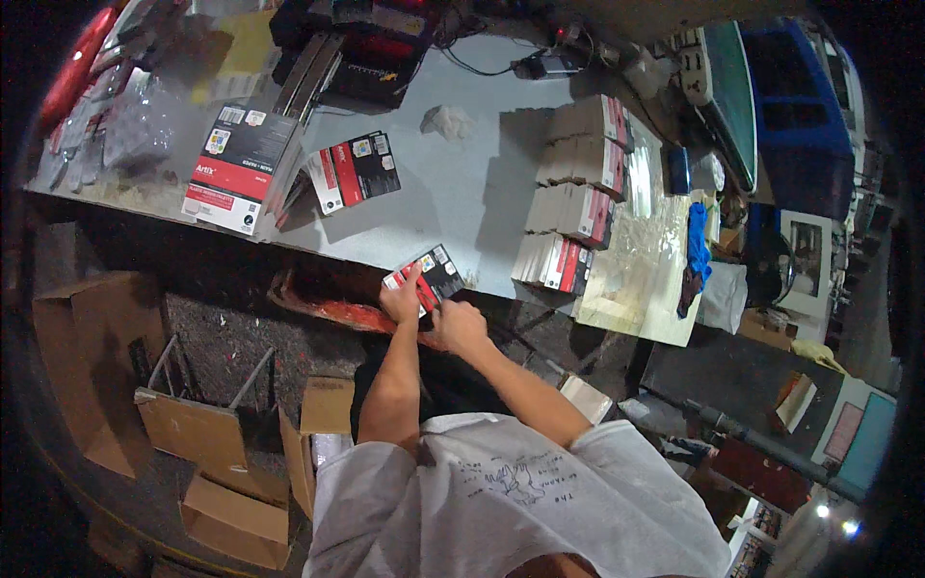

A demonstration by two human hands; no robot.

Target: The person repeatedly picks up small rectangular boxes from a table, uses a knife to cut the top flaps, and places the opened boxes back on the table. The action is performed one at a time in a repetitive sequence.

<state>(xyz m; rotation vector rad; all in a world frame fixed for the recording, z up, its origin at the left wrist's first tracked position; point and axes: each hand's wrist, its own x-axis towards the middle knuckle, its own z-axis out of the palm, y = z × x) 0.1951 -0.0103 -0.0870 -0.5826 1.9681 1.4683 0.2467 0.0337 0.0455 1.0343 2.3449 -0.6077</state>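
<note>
Short of the table (434, 217), on the floor off its near left side, stand brown cardboard boxes (236, 520). At the middle of the table's near edge, the right hand (462, 326) is curled up against the near corner of a packet (439, 272); its fingertips are hidden, so I cannot tell whether they grip. The left hand (401, 297) is closed on the packet's left side, thumb laid over the top face. That packet is flat and rectangular, its face banded in white, red and black from left to right; the black part bears small white patches and a multicoloured square. It is held at a slant over the table edge. On the table's right part stand rows of similar packets (568, 217), pale edges showing. Left of the table's middle lies a small pile (356, 173) in matching colours, and farther left a larger pack (236, 171). Toward the table's far side sits a crumpled white wad (446, 122).
</note>
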